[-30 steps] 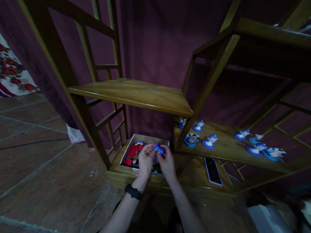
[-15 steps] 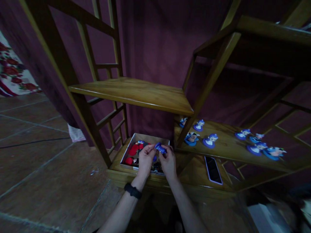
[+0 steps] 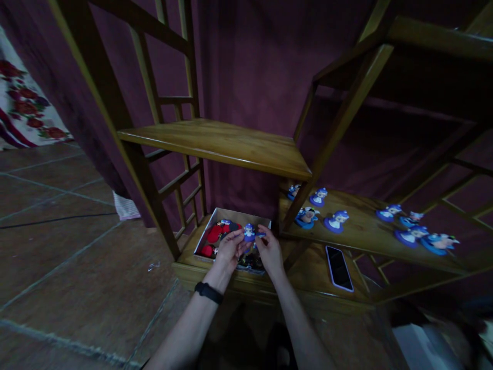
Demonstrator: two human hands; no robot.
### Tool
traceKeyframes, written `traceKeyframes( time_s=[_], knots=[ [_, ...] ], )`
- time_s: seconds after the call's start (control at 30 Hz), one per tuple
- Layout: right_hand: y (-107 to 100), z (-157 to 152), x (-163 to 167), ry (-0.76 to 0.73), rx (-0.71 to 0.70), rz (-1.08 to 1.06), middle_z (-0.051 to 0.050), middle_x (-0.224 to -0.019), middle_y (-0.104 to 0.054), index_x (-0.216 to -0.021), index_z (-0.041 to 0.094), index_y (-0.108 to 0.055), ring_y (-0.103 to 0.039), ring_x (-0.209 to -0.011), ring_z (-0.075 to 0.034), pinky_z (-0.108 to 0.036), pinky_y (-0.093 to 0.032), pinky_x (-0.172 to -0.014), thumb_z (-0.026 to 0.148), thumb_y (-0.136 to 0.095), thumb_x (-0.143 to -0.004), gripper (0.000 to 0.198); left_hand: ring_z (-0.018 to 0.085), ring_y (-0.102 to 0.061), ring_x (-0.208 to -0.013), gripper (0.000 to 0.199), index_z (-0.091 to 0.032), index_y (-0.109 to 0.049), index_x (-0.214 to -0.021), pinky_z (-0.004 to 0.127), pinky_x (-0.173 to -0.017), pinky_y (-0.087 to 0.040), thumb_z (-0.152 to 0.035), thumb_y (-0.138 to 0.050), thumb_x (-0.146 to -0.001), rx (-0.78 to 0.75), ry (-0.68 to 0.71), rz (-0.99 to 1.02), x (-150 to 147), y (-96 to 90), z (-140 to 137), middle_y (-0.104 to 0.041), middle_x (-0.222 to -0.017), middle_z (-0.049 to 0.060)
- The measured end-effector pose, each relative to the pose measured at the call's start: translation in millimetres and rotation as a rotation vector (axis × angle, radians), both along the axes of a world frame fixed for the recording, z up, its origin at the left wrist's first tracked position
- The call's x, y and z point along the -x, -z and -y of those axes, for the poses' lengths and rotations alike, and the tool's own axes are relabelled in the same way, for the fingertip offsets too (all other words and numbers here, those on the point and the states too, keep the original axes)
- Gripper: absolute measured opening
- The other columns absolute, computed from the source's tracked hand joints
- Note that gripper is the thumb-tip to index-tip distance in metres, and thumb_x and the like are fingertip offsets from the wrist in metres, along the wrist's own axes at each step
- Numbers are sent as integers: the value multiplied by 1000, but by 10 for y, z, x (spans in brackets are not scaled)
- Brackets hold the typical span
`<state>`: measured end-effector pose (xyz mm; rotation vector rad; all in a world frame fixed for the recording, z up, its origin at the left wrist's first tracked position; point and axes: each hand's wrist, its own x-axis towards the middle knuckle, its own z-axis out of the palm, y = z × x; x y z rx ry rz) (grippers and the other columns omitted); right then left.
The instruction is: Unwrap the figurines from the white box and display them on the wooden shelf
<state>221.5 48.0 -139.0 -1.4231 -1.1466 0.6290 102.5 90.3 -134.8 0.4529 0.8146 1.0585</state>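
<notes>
Above an open cardboard box [image 3: 242, 214], my left hand [image 3: 228, 251] pinches a small purple-and-white figurine [image 3: 249, 231], which stands upright with its front toward me. My right hand [image 3: 270, 254] is close beside it on the right, thumb and finger closed on a small blue piece [image 3: 261, 235]. Whether that piece is joined to the figurine, I cannot tell. Inside the box, under my hands, lie red-based figurines [image 3: 214, 234] and some dark items [image 3: 251, 261], partly covered by my fingers.
Several similar figurines [image 3: 336, 221] stand on the shelf to the right. Below them a phone [image 3: 339, 268] lies on the lower board. A wooden shelf [image 3: 219, 146] juts out above the box, and a slanting post [image 3: 339, 121] stands right of it.
The figurine has turned from lying sideways to upright, facing me. My right hand has drawn slightly to the right, with a small blue piece at its fingertips. The view has shifted a little.
</notes>
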Motion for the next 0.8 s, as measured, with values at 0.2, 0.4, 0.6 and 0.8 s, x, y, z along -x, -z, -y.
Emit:
traceKeyframes(
  time_s=[0.2, 0.4, 0.6, 0.8],
  knots=[
    [38, -8, -44, 14, 56, 13, -3, -94, -67, -98, 23, -65, -61, -83, -19, -30, -47, -76, 34, -49, -78, 28, 14, -66, -59, 17, -9, -62, -88, 24, -61, -56, -2, -58, -73, 72, 63, 35, 14, 74, -59, -69, -73, 9],
    [82, -14, -24, 0, 84, 23, -2, -87, -66, -99, 22, -64, -59, -74, -17, -28, -47, -68, 33, -49, -77, 28, 14, -67, -62, 16, -7, -62, -88, 23, -63, -56, -3, -60, -73, 59, 87, 52, -6, 58, -40, -70, -74, 10],
    [124, -25, -62, 23, 106, 32, 0, -82, -63, -94, 24, -64, -57, -71, -16, -26, -46, -65, 33, -49, -76, 24, 16, -67, -67, 17, -6, -64, -86, 24, -67, -56, 0, -62, -70, 4, 107, 35, -31, 8, 3, -70, -77, 11],
    [139, -25, -84, 14, 134, -33, 2, -80, -63, -91, 26, -63, -58, -72, -16, -27, -47, -64, 32, -51, -75, 22, 16, -68, -68, 20, -7, -64, -84, 24, -67, -56, 3, -64, -67, -16, 77, -22, -43, -29, 31, -71, -76, 10]
  ],
)
